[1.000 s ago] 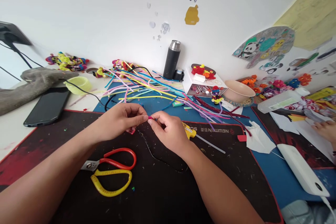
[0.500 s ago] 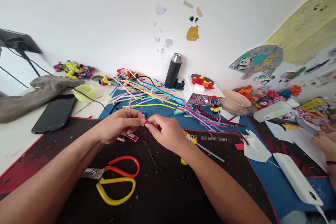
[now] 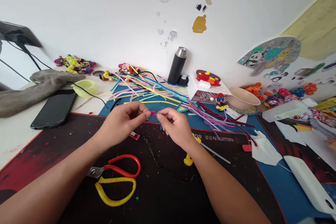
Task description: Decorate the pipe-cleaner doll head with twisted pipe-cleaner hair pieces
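Observation:
My left hand point(image 3: 126, 120) is closed in a pinch, with a small magenta piece point(image 3: 152, 113) showing at its fingertips. Just to the right, a short gap away, my right hand point(image 3: 175, 126) also has its thumb and fingers pressed together. A bit of blue shows below those fingers; what they hold is too small to make out. Scissors point(image 3: 115, 180) with one red and one yellow handle lie on the black mat below the hands. My right forearm partly hides a yellow glue gun point(image 3: 188, 160) with a translucent stick point(image 3: 215, 153) at its back.
Many coloured pipe cleaners point(image 3: 147, 92) spread behind the hands. A black flask point(image 3: 177, 66), a white box point(image 3: 194, 91) and a beige bowl point(image 3: 244, 98) stand near the wall. A phone point(image 3: 54, 108) lies left, a white device point(image 3: 306, 182) right. Another person's hand point(image 3: 331, 143) shows at the right edge.
My hands have drawn apart, the magenta piece staying in the left fingertips. The view has shifted slightly, and the other person's hand has mostly left it.

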A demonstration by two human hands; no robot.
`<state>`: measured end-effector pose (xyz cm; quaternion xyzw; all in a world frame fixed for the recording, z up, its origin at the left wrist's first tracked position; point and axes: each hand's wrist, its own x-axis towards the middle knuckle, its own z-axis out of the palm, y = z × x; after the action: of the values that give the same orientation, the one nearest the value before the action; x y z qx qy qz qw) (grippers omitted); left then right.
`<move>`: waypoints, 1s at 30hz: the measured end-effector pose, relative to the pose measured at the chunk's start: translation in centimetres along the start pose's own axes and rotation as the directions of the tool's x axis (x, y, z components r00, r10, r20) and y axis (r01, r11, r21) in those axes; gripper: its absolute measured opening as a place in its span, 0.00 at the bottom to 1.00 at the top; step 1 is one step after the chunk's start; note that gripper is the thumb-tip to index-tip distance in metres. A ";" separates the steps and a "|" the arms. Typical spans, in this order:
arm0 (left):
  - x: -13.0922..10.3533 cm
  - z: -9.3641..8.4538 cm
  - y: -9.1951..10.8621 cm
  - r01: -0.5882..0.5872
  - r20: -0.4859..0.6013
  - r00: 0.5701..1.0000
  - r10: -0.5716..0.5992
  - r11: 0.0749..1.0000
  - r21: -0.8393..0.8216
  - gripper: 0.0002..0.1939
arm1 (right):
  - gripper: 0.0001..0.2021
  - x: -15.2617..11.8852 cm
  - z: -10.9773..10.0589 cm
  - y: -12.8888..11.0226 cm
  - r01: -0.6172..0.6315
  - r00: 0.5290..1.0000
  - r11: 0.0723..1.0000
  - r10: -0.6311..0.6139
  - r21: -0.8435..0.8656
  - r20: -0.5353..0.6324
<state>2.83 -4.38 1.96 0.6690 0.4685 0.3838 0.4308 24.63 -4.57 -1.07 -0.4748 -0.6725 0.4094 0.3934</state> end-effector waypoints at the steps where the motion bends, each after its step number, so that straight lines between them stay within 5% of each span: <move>1: -0.1 0.2 0.1 -0.038 -0.008 0.999 0.038 0.998 0.054 0.19 | 0.13 0.0 -0.1 0.1 -0.033 0.999 0.997 0.033 0.068 0.008; 10: -0.4 1.2 0.1 -0.165 -0.029 0.982 0.186 0.928 0.334 0.17 | 0.17 -0.4 0.2 -0.6 -0.200 0.976 0.900 0.147 0.387 0.161; 30: -0.6 1.1 0.2 -0.285 0.037 0.955 0.295 0.874 0.393 0.13 | 0.22 -0.4 0.0 -0.7 -0.367 0.927 0.742 0.236 0.562 0.293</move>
<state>3.71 -5.26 1.77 0.7999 0.4357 0.3498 0.2192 24.51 -5.08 -0.49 -0.3820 -0.4554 0.7075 0.3822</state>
